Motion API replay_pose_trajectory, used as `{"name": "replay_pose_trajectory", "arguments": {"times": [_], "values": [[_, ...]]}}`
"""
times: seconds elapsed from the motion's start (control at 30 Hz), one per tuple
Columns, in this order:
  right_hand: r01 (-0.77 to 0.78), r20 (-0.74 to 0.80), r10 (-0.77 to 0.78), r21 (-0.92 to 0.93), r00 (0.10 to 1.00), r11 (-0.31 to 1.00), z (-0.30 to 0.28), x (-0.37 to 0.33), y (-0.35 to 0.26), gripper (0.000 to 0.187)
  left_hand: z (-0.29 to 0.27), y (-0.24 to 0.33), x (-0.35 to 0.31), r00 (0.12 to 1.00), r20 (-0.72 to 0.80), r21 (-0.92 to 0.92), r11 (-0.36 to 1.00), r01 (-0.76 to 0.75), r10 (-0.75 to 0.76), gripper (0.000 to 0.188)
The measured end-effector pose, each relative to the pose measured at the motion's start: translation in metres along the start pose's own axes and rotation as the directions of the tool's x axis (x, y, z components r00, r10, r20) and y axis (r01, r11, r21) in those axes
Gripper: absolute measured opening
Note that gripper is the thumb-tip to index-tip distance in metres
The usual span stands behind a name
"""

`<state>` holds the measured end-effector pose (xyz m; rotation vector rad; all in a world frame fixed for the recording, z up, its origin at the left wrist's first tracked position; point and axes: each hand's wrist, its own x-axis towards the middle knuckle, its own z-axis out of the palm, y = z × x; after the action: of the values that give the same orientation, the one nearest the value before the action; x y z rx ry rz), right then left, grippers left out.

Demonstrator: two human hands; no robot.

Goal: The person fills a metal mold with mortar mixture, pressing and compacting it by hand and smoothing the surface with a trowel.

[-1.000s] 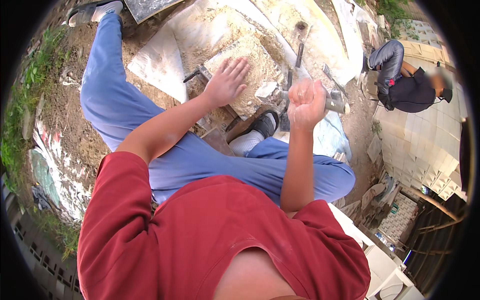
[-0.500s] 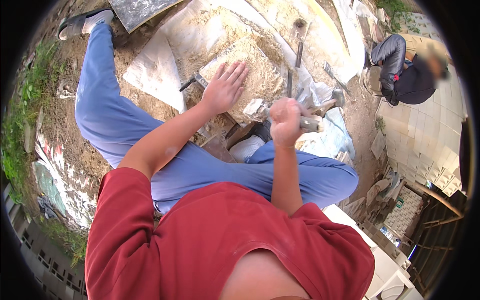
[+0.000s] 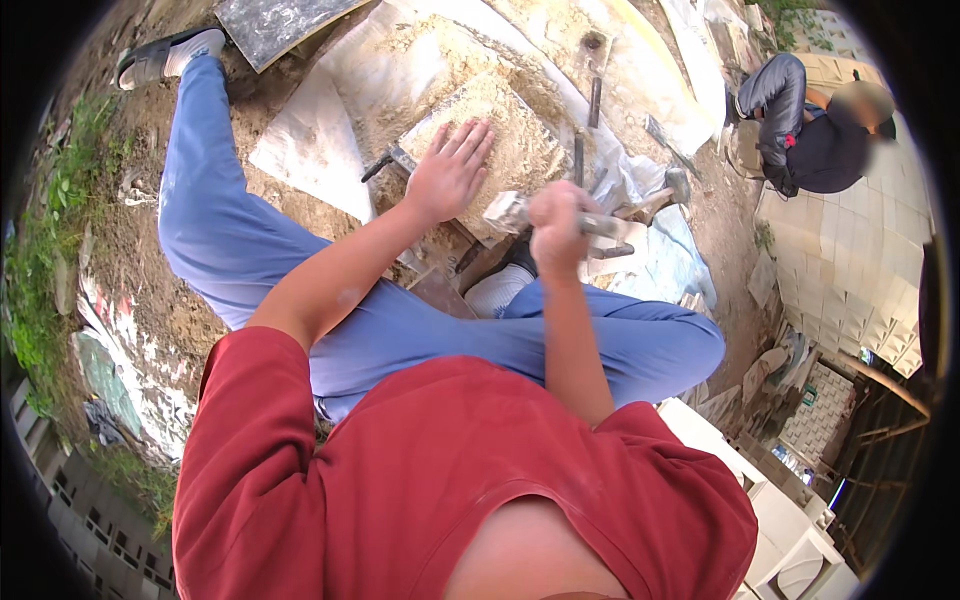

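One square frame (image 3: 403, 160), heaped with pale powder (image 3: 510, 125), lies on the ground ahead of the person, between the spread legs. Most of its rim is buried; the near-left part is covered by the left hand (image 3: 450, 172). One hammer (image 3: 508, 212) is raised near the frame's near-right corner: head dusted white, mid-handle hidden by the right hand (image 3: 560, 222), outline blurred. Whether its head touches the frame: cannot tell.

Left fingers: straight, close together, palm down on the powder, grasping nothing. Right fingers: clenched around the hammer handle; individual fingers smeared.

Counts, moving outward: dark rods, 3, one at the frame's left (image 3: 376, 167), two to its right (image 3: 579, 160) (image 3: 596, 102). Second hammer (image 3: 676, 186), 1, lying to the right. Trowel (image 3: 670, 143), 1, beyond it. Dark board (image 3: 285, 25), 1, cut off by the upper edge. Co-worker (image 3: 820, 150), 1, far right; hands hard to make out.
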<state>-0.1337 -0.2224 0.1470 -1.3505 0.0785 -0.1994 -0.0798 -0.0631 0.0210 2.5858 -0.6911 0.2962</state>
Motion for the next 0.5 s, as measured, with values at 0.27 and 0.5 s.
{"name": "replay_pose_trajectory", "arguments": {"times": [0.27,0.5], "values": [[0.086,-0.049,-0.082,0.064,0.995,0.994,0.017,0.006,-0.030,0.035,0.003,0.001,0.000,1.000,-0.022,0.011,1.000,-0.005,0.006,0.058],[0.070,-0.052,-0.076,-0.104,0.996,0.992,0.018,0.005,-0.005,0.037,0.003,-0.017,0.002,1.000,0.007,-0.015,0.999,-0.028,0.028,0.059]]}}
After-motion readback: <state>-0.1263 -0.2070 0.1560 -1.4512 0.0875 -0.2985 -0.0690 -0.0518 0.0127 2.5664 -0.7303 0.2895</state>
